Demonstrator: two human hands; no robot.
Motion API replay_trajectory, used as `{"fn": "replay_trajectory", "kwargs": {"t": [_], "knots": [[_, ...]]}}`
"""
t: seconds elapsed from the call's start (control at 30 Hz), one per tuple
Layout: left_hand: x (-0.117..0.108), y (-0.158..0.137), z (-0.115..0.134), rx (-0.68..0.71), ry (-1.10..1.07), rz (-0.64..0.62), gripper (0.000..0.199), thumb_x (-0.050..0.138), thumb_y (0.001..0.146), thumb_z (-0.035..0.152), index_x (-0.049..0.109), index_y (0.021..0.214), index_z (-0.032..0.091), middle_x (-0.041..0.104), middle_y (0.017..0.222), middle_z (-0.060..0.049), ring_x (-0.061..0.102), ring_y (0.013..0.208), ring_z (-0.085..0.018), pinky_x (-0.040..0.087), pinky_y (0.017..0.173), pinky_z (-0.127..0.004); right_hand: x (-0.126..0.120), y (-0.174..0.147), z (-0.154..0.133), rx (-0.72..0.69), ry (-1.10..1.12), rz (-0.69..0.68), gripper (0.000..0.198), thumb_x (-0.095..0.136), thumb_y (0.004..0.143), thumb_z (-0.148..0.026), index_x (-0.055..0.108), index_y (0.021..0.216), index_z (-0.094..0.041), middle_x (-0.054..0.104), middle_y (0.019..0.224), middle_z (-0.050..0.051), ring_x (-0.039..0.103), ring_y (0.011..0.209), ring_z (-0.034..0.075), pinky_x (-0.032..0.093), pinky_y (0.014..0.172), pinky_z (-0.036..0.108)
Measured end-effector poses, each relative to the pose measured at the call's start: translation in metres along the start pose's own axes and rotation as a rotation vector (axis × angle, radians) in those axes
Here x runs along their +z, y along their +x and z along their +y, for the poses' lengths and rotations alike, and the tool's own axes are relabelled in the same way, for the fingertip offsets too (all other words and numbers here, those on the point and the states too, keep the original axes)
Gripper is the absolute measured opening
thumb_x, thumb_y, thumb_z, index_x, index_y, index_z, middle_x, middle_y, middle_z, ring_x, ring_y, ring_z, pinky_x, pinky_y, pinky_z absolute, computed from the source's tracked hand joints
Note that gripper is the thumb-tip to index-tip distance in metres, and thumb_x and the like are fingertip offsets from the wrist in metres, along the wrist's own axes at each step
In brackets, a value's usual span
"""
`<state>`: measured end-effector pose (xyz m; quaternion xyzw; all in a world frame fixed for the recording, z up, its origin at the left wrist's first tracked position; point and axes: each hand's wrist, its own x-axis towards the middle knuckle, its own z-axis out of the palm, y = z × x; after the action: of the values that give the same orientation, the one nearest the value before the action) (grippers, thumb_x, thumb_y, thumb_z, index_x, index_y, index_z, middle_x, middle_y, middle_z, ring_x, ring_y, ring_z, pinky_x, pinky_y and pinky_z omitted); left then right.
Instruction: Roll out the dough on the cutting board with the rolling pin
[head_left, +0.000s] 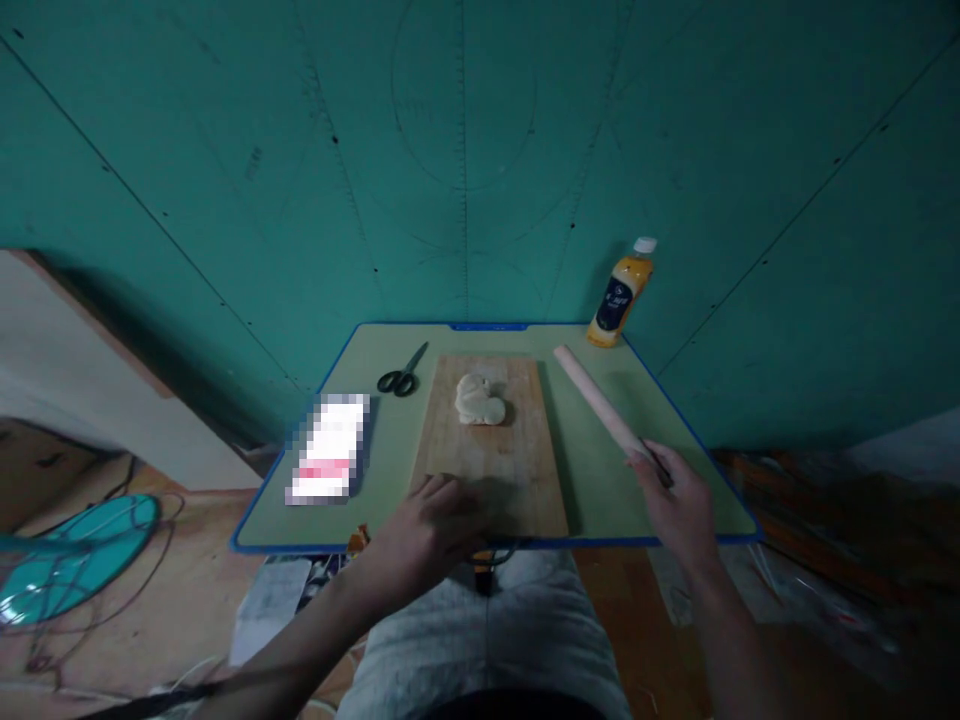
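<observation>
On a wooden cutting board lies a pale, folded lump of dough, near the board's far end. My left hand rests over the near left part of the board, fingers loosely bent and partly in shadow, with nothing visible in them. My right hand grips the near end of a light wooden rolling pin, which points away and to the left over the table's right side. A narrow dark strip shows at that grip; I cannot make out what it is.
The small green table has a blue rim. Black-handled scissors and a blurred-out white rectangle lie left of the board. An orange drink bottle stands at the back right corner, by the green wall.
</observation>
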<state>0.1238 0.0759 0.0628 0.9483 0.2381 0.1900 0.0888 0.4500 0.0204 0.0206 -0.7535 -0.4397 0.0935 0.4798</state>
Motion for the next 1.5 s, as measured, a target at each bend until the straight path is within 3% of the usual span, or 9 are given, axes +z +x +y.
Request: {"fn": "replay_trajectory", "kwargs": {"t": [0.23, 0.4, 0.53, 0.67, 0.77, 0.93, 1.13, 1.5], "knots": [[0.011, 0.008, 0.006, 0.022, 0.041, 0.019, 0.02, 0.05, 0.094, 0.027, 0.069, 0.097, 0.021, 0.063, 0.093, -0.006, 0.052, 0.086, -0.019, 0.042, 0.075, -0.033, 0.0, 0.0, -0.001, 0.029, 0.029, -0.014, 0.056, 0.054, 0.078, -0.064, 0.067, 0.104, -0.016, 0.072, 0.09, 0.009, 0.065, 0.082, 0.024, 0.05, 0.071, 0.033], [0.012, 0.006, 0.009, 0.027, -0.045, 0.08, 0.022, 0.047, 0.094, 0.023, 0.069, 0.089, 0.021, 0.064, 0.085, -0.006, 0.054, 0.082, -0.018, 0.043, 0.073, -0.032, 0.0, -0.001, -0.001, 0.053, 0.027, -0.015, 0.057, 0.055, 0.078, -0.064, 0.067, 0.106, -0.015, 0.072, 0.091, 0.01, 0.065, 0.082, 0.025, 0.05, 0.071, 0.033], [0.001, 0.021, -0.012, -0.084, -0.148, 0.212, 0.02, 0.047, 0.094, 0.022, 0.066, 0.089, 0.017, 0.065, 0.085, -0.007, 0.058, 0.081, -0.016, 0.047, 0.074, -0.03, 0.0, 0.0, 0.0, 0.035, 0.014, -0.013, 0.058, 0.054, 0.077, -0.065, 0.067, 0.105, -0.016, 0.073, 0.093, 0.011, 0.066, 0.086, 0.026, 0.05, 0.07, 0.033], [-0.02, 0.057, -0.04, -0.229, -0.141, 0.36, 0.021, 0.047, 0.094, 0.026, 0.065, 0.088, 0.017, 0.066, 0.083, -0.007, 0.061, 0.078, -0.016, 0.048, 0.069, -0.028, 0.0, -0.001, 0.0, 0.059, 0.011, -0.01, 0.061, 0.055, 0.075, -0.067, 0.067, 0.105, -0.016, 0.072, 0.096, 0.012, 0.066, 0.088, 0.027, 0.051, 0.071, 0.033], [-0.027, 0.086, -0.056, -0.251, -0.043, 0.324, 0.023, 0.044, 0.094, 0.025, 0.065, 0.089, 0.016, 0.067, 0.085, -0.007, 0.061, 0.078, -0.017, 0.049, 0.071, -0.03, 0.0, -0.001, -0.001, 0.068, 0.02, -0.002, 0.062, 0.054, 0.075, -0.068, 0.067, 0.105, -0.015, 0.073, 0.095, 0.012, 0.066, 0.087, 0.026, 0.052, 0.072, 0.034], [-0.021, 0.113, -0.076, -0.337, 0.013, 0.239, 0.02, 0.046, 0.09, 0.021, 0.064, 0.085, 0.015, 0.067, 0.083, -0.006, 0.061, 0.074, -0.017, 0.048, 0.068, -0.03, 0.0, -0.001, -0.002, 0.051, 0.019, 0.011, 0.06, 0.055, 0.074, -0.067, 0.068, 0.102, -0.015, 0.073, 0.093, 0.012, 0.067, 0.084, 0.026, 0.053, 0.069, 0.033], [-0.015, 0.115, -0.086, -0.39, -0.003, 0.157, 0.016, 0.051, 0.085, 0.02, 0.066, 0.083, 0.016, 0.069, 0.083, -0.006, 0.062, 0.073, -0.017, 0.048, 0.067, -0.03, 0.001, -0.003, 0.0, 0.038, 0.024, 0.004, 0.055, 0.057, 0.076, -0.063, 0.069, 0.103, -0.017, 0.074, 0.094, 0.011, 0.069, 0.086, 0.026, 0.054, 0.071, 0.033], [-0.01, 0.115, -0.095, -0.386, -0.055, 0.182, 0.019, 0.049, 0.085, 0.021, 0.068, 0.083, 0.016, 0.071, 0.081, -0.006, 0.064, 0.072, -0.016, 0.05, 0.068, -0.029, 0.003, -0.004, -0.002, 0.022, 0.034, 0.017, 0.053, 0.057, 0.076, -0.062, 0.069, 0.101, -0.017, 0.074, 0.094, 0.011, 0.069, 0.086, 0.026, 0.056, 0.072, 0.033]]}}
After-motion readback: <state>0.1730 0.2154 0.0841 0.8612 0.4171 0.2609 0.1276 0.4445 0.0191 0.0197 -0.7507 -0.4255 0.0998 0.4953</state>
